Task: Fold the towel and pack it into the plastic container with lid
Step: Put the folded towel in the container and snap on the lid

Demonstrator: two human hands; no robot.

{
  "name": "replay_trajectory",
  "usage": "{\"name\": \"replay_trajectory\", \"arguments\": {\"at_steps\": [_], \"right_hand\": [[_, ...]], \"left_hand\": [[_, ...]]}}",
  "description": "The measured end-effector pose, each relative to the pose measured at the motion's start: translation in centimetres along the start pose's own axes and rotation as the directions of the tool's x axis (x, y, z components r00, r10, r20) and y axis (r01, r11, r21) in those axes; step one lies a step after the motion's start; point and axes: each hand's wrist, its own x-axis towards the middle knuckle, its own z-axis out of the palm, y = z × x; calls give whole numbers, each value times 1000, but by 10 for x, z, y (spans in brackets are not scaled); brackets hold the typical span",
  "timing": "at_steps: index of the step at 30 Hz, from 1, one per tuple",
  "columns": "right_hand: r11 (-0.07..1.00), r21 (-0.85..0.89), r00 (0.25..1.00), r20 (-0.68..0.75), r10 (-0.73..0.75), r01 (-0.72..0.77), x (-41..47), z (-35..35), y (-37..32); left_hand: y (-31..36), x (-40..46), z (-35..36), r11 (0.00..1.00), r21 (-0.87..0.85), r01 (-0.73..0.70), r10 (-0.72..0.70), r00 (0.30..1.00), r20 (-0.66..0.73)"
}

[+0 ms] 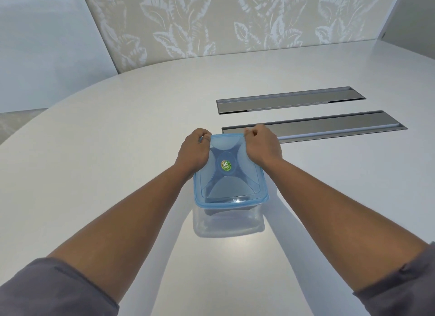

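A clear plastic container point(227, 224) stands on the white table point(94, 162) in front of me, with a translucent blue lid point(229, 184) lying on top of it. The lid carries a small round green sticker at its centre. A dark shape shows through the lid and the front wall; I cannot tell whether it is the towel. My left hand point(194, 152) curls over the lid's far left corner. My right hand point(262, 147) curls over the far right corner. Both hands have their fingers closed on the lid's far edge.
Two long grey metal cable hatches point(329, 126) lie flush in the table beyond and to the right of the container. A leaf-patterned wall panel point(223, 21) rises behind the table's curved far edge.
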Motion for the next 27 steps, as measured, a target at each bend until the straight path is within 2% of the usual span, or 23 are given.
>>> {"name": "replay_trajectory", "arguments": {"at_steps": [2, 4, 8, 13, 15, 18, 22, 27], "right_hand": [[982, -182, 998, -13, -59, 56, -11, -5, -6], [948, -303, 995, 60, -86, 100, -26, -8, -11], [907, -402, 968, 251, -20, 123, -62, -10, -10], [919, -384, 970, 243, 11, 86, -78, -14, -9], [927, -358, 981, 191, -41, 109, -84, -14, -6], [938, -307, 987, 83, -141, 160, -89, -14, -2], [949, -278, 989, 33, -144, 147, -91, -15, -4], [967, -229, 994, 11, -110, 109, -90, -15, -3]], "left_hand": [[2, -1, -1, 999, 42, -31, 32, 999, -29], [3, -2, -1, 995, 93, -47, 52, 997, -53], [5, -5, -2, 987, 151, -48, 66, 991, -117], [10, -10, -4, 954, 297, -50, 99, 983, -155], [12, -13, -4, 945, 325, -41, 104, 979, -178], [16, -19, -5, 898, 433, -82, 183, 963, -196], [25, -27, -4, 817, 555, -155, 285, 946, -155], [24, -46, -7, 772, 601, -207, 250, 968, 13]]}}
